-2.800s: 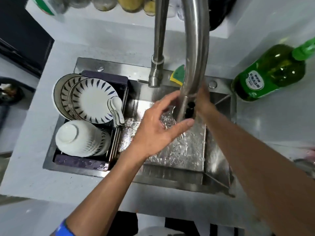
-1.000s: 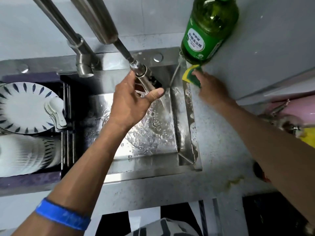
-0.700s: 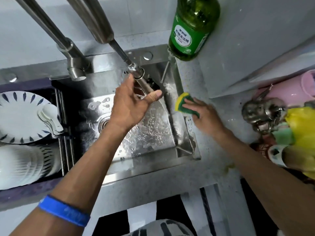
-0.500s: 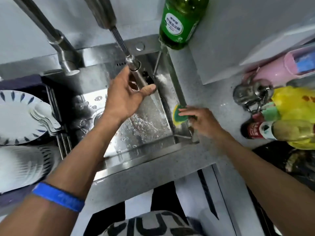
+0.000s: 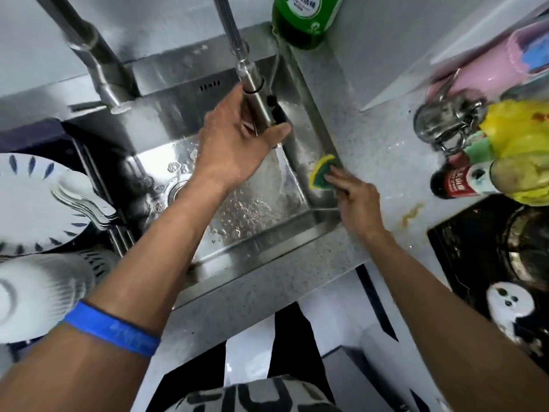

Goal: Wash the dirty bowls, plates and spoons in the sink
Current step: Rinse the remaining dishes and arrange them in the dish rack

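Spray head (image 5: 258, 96) gripped by left hand (image 5: 234, 144), fingers curled round; sponge (image 5: 322, 176) pinched by right hand (image 5: 356, 200) against sink (image 5: 255, 248) wall.

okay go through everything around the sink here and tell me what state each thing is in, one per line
Spray head: pulled out on its hose, water running, gripped by left hand.
Sponge: pressed on the sink's right rim by right hand.
Sink: wet, no dishes in the basin.
Plates: stacked in the rack at left, spoons on them.
Bowls: upside down.
Green bottle: upright.
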`<move>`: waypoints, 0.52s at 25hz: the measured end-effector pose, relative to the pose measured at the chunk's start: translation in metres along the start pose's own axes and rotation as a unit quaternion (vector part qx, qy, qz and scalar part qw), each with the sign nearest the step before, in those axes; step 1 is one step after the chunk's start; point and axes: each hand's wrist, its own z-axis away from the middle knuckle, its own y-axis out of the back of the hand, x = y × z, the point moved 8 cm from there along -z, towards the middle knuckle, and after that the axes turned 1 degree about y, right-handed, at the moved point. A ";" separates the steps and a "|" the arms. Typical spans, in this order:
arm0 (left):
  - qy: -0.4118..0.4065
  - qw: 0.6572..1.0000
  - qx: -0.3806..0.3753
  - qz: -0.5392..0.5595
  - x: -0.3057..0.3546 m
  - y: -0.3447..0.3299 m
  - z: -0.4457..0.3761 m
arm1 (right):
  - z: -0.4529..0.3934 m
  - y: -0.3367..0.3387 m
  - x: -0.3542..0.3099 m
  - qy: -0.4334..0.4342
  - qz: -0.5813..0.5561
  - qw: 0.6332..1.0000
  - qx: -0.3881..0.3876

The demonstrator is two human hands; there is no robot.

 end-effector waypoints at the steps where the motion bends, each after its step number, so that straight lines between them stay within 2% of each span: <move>1: -0.002 1.000 0.001 -0.010 0.002 0.002 0.003 | 0.019 -0.011 -0.017 0.011 -0.007 1.000 -0.024; 3: -0.001 1.000 0.001 -0.030 0.002 0.003 0.010 | 0.040 -0.020 -0.035 -0.018 -0.059 0.996 -0.061; 5: 0.006 0.999 -0.008 -0.038 -0.001 0.005 0.013 | 0.031 0.007 -0.019 -0.115 -0.120 0.986 0.023; 7: 0.021 0.999 -0.011 -0.031 -0.005 0.006 0.014 | 0.030 0.045 0.008 -0.185 -0.063 0.974 0.118; 8: 0.025 0.999 -0.010 -0.029 -0.005 0.006 0.014 | 0.036 0.055 0.017 -0.201 -0.012 0.971 0.132; 10: 0.031 0.999 -0.007 -0.022 -0.005 0.007 0.014 | 0.050 0.039 0.015 -0.218 0.056 0.971 0.085; 11: 0.035 0.999 -0.002 -0.015 -0.005 0.008 0.015 | 0.055 0.023 0.010 -0.233 0.049 0.969 0.064; 13: 0.037 0.999 0.008 -0.006 -0.004 0.010 0.017 | 0.045 -0.006 -0.005 -0.295 -0.068 0.951 0.065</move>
